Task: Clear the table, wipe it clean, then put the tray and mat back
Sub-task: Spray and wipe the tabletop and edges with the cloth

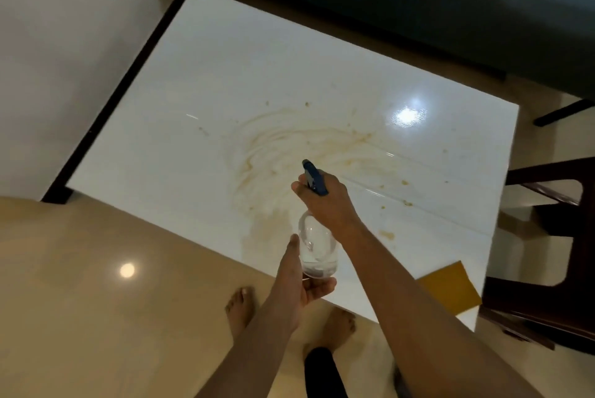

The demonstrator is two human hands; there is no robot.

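While the white desk (225,75) is smeared with brown stains (289,146), a clear spray bottle (317,249) is held over it. Its blue top (314,177) is gripped by the right hand (325,201), and its bottom is cupped by the left hand (299,281). A yellow cloth (450,289) is laid on the near corner.

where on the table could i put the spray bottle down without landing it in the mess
The far left stretch of the table, along the black edge and towards the sofa, is bare and clean. The near left corner looks clean too. The middle holds the brown smear, with specks to its right, and the yellow cloth takes the near right corner.
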